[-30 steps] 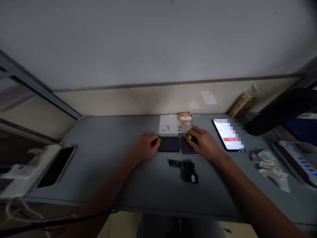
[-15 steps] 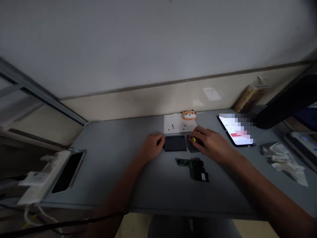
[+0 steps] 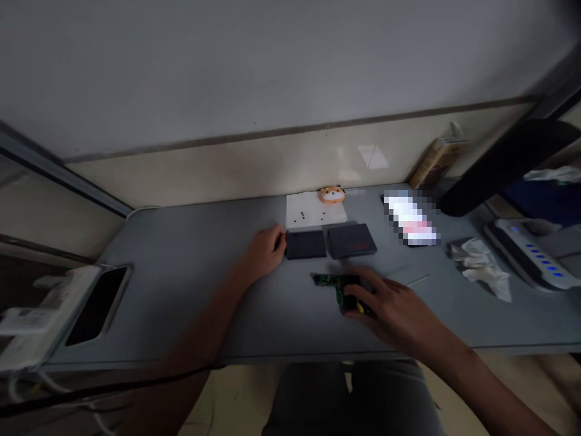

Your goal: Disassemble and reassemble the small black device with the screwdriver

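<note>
My left hand [image 3: 267,249] is closed at the left edge of a flat dark rectangular part [image 3: 307,244], pinching its side. To the right of that part lies a dark square cover [image 3: 351,240] with faint red marking. My right hand [image 3: 385,303] is over the green circuit board [image 3: 327,280], fingers bent around a screwdriver with a yellow end [image 3: 360,307]; its thin metal shaft [image 3: 418,280] points out to the right. Behind the parts, a white paper [image 3: 294,210] bears several small dark screws and an orange-and-white animal-faced case [image 3: 333,194].
A lit phone [image 3: 411,221] lies at the right, near crumpled tissue [image 3: 485,269] and a device with blue lights [image 3: 531,254]. A carton [image 3: 438,162] stands by the wall. Another phone [image 3: 97,306] and a white power strip [image 3: 40,321] are at the left.
My right hand has moved from the dark cover down to the circuit board, still with the screwdriver, uncovering the cover. My left hand stays at the flat part. The camera view has shifted.
</note>
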Demonstrator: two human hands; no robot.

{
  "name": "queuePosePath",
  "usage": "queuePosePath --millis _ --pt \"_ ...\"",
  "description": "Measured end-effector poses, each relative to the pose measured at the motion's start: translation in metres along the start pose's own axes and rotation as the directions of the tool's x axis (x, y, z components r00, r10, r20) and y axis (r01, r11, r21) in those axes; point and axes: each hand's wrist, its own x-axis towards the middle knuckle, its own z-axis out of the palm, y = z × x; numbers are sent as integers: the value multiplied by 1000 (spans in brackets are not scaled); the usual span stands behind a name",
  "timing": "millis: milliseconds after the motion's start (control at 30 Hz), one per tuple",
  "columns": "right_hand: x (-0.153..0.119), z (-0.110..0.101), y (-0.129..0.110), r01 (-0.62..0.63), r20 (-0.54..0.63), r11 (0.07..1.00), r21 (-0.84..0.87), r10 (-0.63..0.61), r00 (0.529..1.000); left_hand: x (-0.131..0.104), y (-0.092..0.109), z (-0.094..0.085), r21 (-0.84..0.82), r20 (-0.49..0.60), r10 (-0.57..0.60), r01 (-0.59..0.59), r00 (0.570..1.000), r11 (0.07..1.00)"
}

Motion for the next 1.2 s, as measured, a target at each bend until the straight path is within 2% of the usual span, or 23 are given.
queuePosePath --millis 100,200,267,367,467,567,700,1000,1200 --pt "16 -10 5 54 60 998 15 -54 997 -1 1 0 3 -3 -15 15 1000 1000" --pt "48 -21 12 113 -12 993 -40 -113 993 -2 1 -2 23 -28 -27 28 999 999" --pt "75 -26 18 99 -5 993 -62 -100 995 -3 2 -3 37 -29 -20 21 999 999" --pt "109 -26 23 21 78 994 -108 -13 997 -3 4 -3 49 -10 -31 32 999 998" --pt "127 -18 26 21 142 997 -77 -10 990 -3 6 -2 45 3 -91 90 996 995" --pt "128 -9 30 12 152 1000 -18 -9 988 -2 7 -1 32 -2 -121 121 993 992" --pt "123 -1 37 -6 90 997 74 -1 996 -1 5 -2 9 2 -93 93 996 996" --pt "119 0 38 -17 76 989 145 6 997 -2 2 -2 21 0 -46 46 999 999" --pt "119 4 40 7 -9 984 178 -5 1000 -2 4 -4 46 14 -32 32 999 998"
